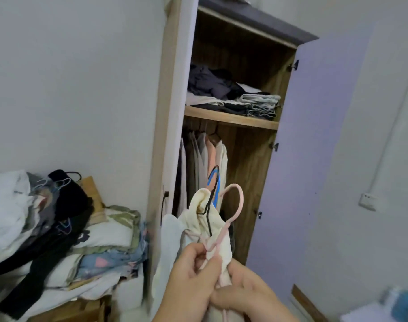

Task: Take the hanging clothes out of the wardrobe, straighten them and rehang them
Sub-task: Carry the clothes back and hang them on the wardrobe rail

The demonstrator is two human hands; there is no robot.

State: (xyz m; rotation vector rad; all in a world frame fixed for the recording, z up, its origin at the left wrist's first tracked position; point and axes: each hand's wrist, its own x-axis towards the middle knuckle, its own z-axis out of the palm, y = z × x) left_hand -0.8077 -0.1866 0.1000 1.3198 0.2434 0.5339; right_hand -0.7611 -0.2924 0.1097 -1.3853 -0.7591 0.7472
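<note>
Head view — we see both hands low in the centre, in front of the open wardrobe. The left hand pinches the neck of a pink hanger together with a fold of cream garment; its fingers curl round the cloth. The right hand grips the same cream garment from the right, fingers closed on the fabric just beside the left. A black hanger and a blue hanger stick up out of the bundle, hooks above the cloth. Behind them, pale hanging clothes sit on the rail at the left side of the lower compartment. Folded clothes lie on the wooden shelf above. Wardrobe door swung open to the right. At left — a heap of clothes and bedding, some hangers on it.
</note>
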